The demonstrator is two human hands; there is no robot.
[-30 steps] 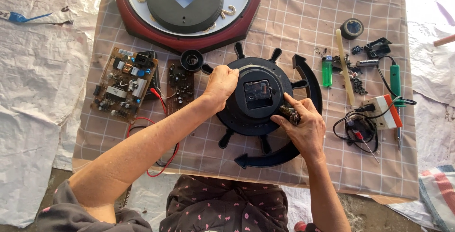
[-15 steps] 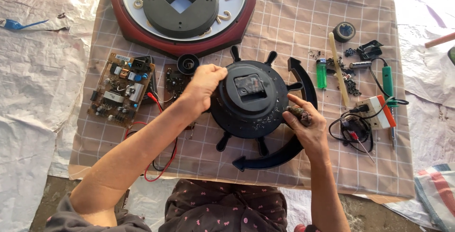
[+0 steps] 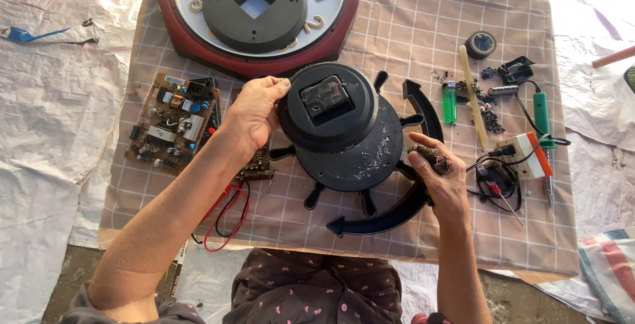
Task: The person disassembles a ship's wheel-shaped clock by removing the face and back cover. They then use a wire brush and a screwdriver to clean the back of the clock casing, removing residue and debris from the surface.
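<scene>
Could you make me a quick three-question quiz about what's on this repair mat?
1. True or false: the left hand grips the round black housing at its rim.
2. What does the right hand hold? A) green lighter B) small dark clump C) tape roll
3. Which thing lies left of the left hand, on the checked cloth?

Key: 1 true. 2 B, the small dark clump; what it is cannot be told. 3 The circuit board.

circuit board (image 3: 172,124), green lighter (image 3: 449,102), tape roll (image 3: 481,44)
</scene>
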